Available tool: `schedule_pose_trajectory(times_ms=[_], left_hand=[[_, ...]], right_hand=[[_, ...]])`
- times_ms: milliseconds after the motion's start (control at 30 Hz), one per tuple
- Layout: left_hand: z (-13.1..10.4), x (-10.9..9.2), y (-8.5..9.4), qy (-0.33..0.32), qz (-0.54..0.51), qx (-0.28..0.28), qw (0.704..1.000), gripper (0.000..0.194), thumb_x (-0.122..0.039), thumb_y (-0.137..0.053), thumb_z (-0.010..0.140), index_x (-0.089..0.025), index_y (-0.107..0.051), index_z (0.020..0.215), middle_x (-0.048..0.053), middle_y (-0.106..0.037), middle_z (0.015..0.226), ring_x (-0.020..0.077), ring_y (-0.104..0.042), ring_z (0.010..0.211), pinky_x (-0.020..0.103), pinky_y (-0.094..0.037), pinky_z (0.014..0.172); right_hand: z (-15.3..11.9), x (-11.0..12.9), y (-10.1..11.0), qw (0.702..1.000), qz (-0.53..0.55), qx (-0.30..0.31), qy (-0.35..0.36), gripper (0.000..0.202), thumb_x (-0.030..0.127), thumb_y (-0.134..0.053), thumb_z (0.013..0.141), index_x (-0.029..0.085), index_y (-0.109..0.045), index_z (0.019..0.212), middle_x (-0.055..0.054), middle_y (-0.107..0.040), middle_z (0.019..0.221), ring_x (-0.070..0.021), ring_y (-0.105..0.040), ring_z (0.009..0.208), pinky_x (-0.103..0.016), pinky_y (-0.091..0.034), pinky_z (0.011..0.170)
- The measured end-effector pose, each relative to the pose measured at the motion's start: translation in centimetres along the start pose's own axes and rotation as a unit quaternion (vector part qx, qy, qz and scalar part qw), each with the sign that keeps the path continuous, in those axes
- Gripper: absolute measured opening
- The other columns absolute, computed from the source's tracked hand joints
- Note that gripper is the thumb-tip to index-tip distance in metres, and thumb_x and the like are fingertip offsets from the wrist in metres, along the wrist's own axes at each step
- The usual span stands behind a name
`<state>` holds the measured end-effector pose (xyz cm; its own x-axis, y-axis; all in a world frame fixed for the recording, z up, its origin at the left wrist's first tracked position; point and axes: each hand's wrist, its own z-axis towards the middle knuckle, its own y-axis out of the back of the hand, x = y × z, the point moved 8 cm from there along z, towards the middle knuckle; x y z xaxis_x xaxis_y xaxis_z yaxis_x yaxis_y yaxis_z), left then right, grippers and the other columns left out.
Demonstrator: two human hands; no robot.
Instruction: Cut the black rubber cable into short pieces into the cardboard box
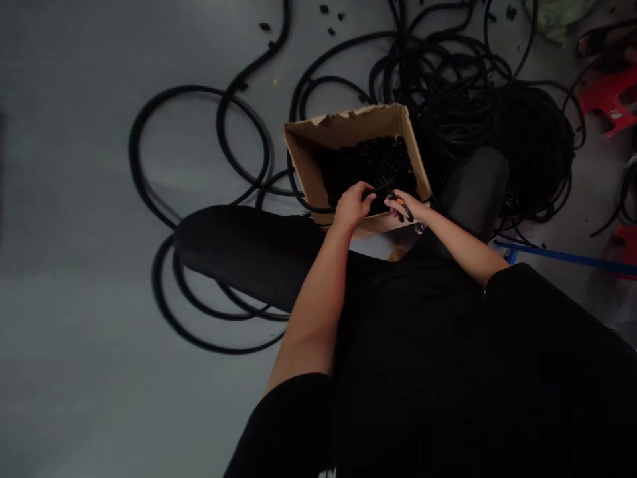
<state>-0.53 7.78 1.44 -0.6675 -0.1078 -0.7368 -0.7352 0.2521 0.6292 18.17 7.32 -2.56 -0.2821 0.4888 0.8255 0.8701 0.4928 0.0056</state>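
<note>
My left hand is closed around a black rubber hose, which comes in over the box's left side. A short end of it seems to stick out past my fingers, dark against the box's contents. In my right hand is a pair of scissors with black and orange handles, its blades pointing up and left, close to the hose end. Both hands are over the near edge of an open cardboard box. Many small black pieces lie inside it; their exact shape is too dark to tell.
Loops of hose spread over the grey floor at left. A tangled hose pile lies behind and right of the box. Small black scraps are scattered at the top. Red plastic stools and a blue bar are at right.
</note>
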Motion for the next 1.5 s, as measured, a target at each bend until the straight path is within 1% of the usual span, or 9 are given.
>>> schedule_pose_trajectory(times_ms=[100,467,667,767,933,1133,1200,1300,1500], left_hand=[[0.0,0.0,-0.1,-0.002,-0.002,0.016,1.000,0.025,-0.029,-0.067,0.109,-0.024,-0.081,0.130,0.018,-0.089,0.144,0.0393,-0.080,0.137,0.053,-0.062,0.125],[-0.1,0.1,0.4,0.015,0.004,-0.003,1.000,0.027,-0.030,-0.063,0.113,-0.024,-0.080,0.132,0.020,-0.087,0.147,0.0403,-0.079,0.140,0.054,-0.061,0.126],[0.1,-0.2,-0.6,-0.014,-0.019,0.024,0.999,0.029,-0.028,-0.065,0.110,-0.024,-0.083,0.133,0.017,-0.088,0.144,0.0378,-0.079,0.136,0.053,-0.061,0.126],[0.1,-0.2,-0.9,-0.014,-0.022,0.035,0.999,0.030,-0.029,-0.064,0.110,-0.023,-0.083,0.134,0.018,-0.087,0.144,0.0383,-0.079,0.135,0.053,-0.061,0.125],[0.0,-0.3,0.6,0.006,-0.014,-0.001,1.000,0.026,-0.030,-0.063,0.113,-0.026,-0.081,0.131,0.018,-0.085,0.138,0.0387,-0.076,0.137,0.052,-0.061,0.124],[-0.1,-0.7,1.2,0.007,-0.023,-0.004,1.000,0.025,-0.026,-0.064,0.108,-0.026,-0.081,0.126,0.017,-0.084,0.132,0.0390,-0.076,0.134,0.055,-0.060,0.126],[0.0,-0.7,0.6,0.001,-0.030,0.023,0.999,0.025,-0.028,-0.065,0.107,-0.025,-0.081,0.126,0.016,-0.085,0.130,0.0377,-0.076,0.131,0.053,-0.061,0.124],[0.0,-0.3,-0.4,0.000,-0.047,0.058,0.997,0.025,-0.033,-0.064,0.109,-0.024,-0.081,0.126,0.014,-0.087,0.121,0.0349,-0.078,0.119,0.048,-0.063,0.116],[0.3,1.1,-0.1,0.022,-0.058,0.026,0.998,0.025,-0.048,-0.057,0.118,-0.029,-0.071,0.109,0.009,-0.077,0.094,0.0305,-0.071,0.095,0.044,-0.062,0.100]], right_hand=[[-0.2,-0.3,0.6,0.999,-0.012,-0.035,-0.026,0.033,0.026,-0.091,0.116,0.024,-0.060,0.108,0.010,-0.064,0.071,-0.0093,-0.065,0.058,-0.012,-0.051,0.050],[-0.8,1.1,1.0,0.998,-0.062,-0.022,0.004,0.030,0.019,-0.084,0.116,0.024,-0.059,0.100,0.013,-0.055,0.057,-0.0086,-0.051,0.044,-0.014,-0.041,0.044],[-1.2,2.3,1.1,0.998,-0.047,-0.042,0.008,0.035,0.008,-0.089,0.106,0.023,-0.060,0.097,0.011,-0.062,0.069,-0.0072,-0.062,0.055,-0.011,-0.049,0.053],[-1.5,3.1,1.0,0.999,-0.032,-0.029,0.017,0.038,0.013,-0.094,0.105,0.023,-0.058,0.095,0.011,-0.059,0.068,-0.0074,-0.060,0.056,-0.012,-0.050,0.054],[-1.9,3.3,0.8,0.999,-0.049,-0.007,0.014,0.043,0.022,-0.095,0.107,0.026,-0.054,0.094,0.014,-0.050,0.056,-0.0084,-0.047,0.042,-0.016,-0.036,0.041],[-2.1,3.2,0.5,0.997,-0.079,-0.007,0.005,0.042,0.020,-0.096,0.105,0.025,-0.055,0.096,0.012,-0.054,0.063,-0.0090,-0.054,0.050,-0.015,-0.040,0.047],[-2.0,3.6,0.5,0.996,-0.086,-0.007,0.010,0.039,0.019,-0.096,0.102,0.024,-0.057,0.096,0.009,-0.059,0.069,-0.0097,-0.059,0.057,-0.015,-0.043,0.052],[-2.0,4.5,1.0,0.993,-0.114,-0.019,0.032,0.032,0.018,-0.091,0.103,0.022,-0.060,0.095,0.009,-0.059,0.070,-0.0094,-0.055,0.060,-0.017,-0.042,0.056],[-2.6,4.9,1.8,0.983,-0.181,-0.024,0.033,0.022,0.014,-0.081,0.105,0.021,-0.063,0.094,0.011,-0.053,0.063,-0.0097,-0.050,0.055,-0.021,-0.036,0.056]])
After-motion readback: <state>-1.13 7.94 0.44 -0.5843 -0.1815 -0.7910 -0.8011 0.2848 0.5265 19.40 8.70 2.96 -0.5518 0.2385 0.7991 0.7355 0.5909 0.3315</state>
